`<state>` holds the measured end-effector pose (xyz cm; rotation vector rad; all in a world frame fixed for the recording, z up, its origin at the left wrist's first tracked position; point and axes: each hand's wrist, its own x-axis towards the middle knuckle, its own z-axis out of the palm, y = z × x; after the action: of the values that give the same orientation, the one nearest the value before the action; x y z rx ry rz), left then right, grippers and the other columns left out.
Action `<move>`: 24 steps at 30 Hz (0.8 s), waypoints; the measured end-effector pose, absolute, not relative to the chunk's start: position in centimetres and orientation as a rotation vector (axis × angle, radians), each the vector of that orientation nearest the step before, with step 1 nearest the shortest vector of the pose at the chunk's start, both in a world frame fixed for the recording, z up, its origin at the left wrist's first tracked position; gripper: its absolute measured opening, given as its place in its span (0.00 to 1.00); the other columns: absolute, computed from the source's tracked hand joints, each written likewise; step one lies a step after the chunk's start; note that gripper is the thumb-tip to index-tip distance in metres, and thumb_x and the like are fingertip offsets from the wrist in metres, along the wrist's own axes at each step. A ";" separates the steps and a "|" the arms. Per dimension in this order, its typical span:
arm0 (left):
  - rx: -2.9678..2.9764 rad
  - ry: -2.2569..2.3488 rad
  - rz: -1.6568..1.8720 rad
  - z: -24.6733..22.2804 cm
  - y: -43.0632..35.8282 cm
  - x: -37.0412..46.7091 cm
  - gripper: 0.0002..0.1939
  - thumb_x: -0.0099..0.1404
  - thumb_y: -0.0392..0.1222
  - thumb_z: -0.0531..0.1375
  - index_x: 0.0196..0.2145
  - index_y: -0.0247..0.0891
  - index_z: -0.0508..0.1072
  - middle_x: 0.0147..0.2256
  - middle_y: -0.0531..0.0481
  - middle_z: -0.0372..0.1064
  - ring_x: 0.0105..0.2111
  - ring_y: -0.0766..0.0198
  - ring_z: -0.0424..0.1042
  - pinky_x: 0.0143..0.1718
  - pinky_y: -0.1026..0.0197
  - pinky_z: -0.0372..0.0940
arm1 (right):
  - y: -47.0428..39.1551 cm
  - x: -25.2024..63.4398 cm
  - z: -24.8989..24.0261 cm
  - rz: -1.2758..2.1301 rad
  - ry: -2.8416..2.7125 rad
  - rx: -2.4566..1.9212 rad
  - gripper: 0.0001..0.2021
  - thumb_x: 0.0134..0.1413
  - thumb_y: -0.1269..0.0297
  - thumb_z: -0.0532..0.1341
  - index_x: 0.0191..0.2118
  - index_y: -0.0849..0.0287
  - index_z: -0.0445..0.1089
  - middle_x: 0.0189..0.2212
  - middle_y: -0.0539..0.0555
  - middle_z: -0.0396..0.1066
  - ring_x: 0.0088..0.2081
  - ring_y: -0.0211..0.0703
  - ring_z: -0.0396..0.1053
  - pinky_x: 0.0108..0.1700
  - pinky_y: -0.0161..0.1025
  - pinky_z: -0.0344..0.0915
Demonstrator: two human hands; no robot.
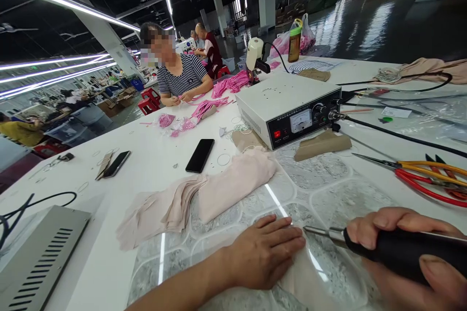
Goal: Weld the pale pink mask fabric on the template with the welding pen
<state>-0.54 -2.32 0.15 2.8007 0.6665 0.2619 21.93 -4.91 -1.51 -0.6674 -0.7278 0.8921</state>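
Note:
My left hand [268, 252] lies flat, fingers stretched out together, on a thin pale pink fabric piece [308, 279] over the marble-patterned mat [335, 175]. My right hand [404, 223] is wrapped round the black handle of an ultrasonic cutter handpiece [386, 245]. Its pointed metal tip sits just right of my left fingertips; whether it touches the fabric I cannot tell. Beyond my left hand lie a folded stack of pale pink fabric [237, 184] and a looser fanned stack [160, 211].
A control box [288, 102] with a dial stands ahead, cables running right. Scissors [430, 170] with orange and red handles lie at right. Two phones [200, 155] [116, 164] rest on the white table. A grey vented box [47, 252] is at left. Across the table, a person [182, 75] handles pink strips.

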 end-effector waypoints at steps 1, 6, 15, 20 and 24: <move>2.800 0.668 0.259 0.2 -2.3 -0.5 0.21 0.72 0.42 0.49 0.60 0.34 0.60 0.61 0.49 0.59 0.64 0.60 0.52 0.66 0.55 0.45 | -5.2 22.1 -1.8 0.885 -0.701 -0.692 0.09 0.51 0.56 0.58 0.37 0.51 0.64 0.33 0.51 0.58 0.24 0.42 0.56 0.25 0.48 0.63; 2.803 0.664 0.202 1.0 -2.2 -0.3 0.21 0.72 0.41 0.49 0.60 0.33 0.60 0.60 0.46 0.61 0.65 0.59 0.51 0.65 0.54 0.49 | -6.8 22.1 -1.8 0.959 -0.600 -0.751 0.13 0.47 0.48 0.59 0.34 0.49 0.61 0.29 0.50 0.52 0.22 0.42 0.52 0.22 0.47 0.60; 2.830 0.652 0.129 1.6 -2.0 -0.3 0.19 0.72 0.40 0.49 0.58 0.35 0.63 0.60 0.47 0.60 0.64 0.57 0.53 0.64 0.52 0.50 | -7.4 21.4 -0.9 1.050 -0.711 -0.704 0.13 0.53 0.48 0.55 0.34 0.52 0.59 0.30 0.50 0.52 0.21 0.40 0.55 0.20 0.43 0.61; 2.860 0.631 0.123 1.5 -1.9 -0.4 0.19 0.71 0.40 0.49 0.58 0.37 0.63 0.61 0.47 0.59 0.63 0.56 0.54 0.64 0.51 0.51 | -7.7 21.8 -1.4 1.055 -0.711 -0.694 0.13 0.53 0.49 0.55 0.35 0.52 0.58 0.30 0.50 0.51 0.21 0.40 0.54 0.20 0.43 0.61; 2.875 0.618 0.105 1.5 -1.9 -0.4 0.20 0.71 0.40 0.49 0.58 0.37 0.63 0.61 0.47 0.58 0.63 0.54 0.55 0.63 0.50 0.52 | -7.5 22.3 -1.4 1.032 -0.693 -0.673 0.12 0.54 0.49 0.54 0.36 0.51 0.59 0.30 0.50 0.51 0.21 0.40 0.53 0.21 0.44 0.60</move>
<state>-0.36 -1.90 1.52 2.8749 0.6180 0.1051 22.32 -7.46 -1.45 -0.6729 -0.6929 1.0322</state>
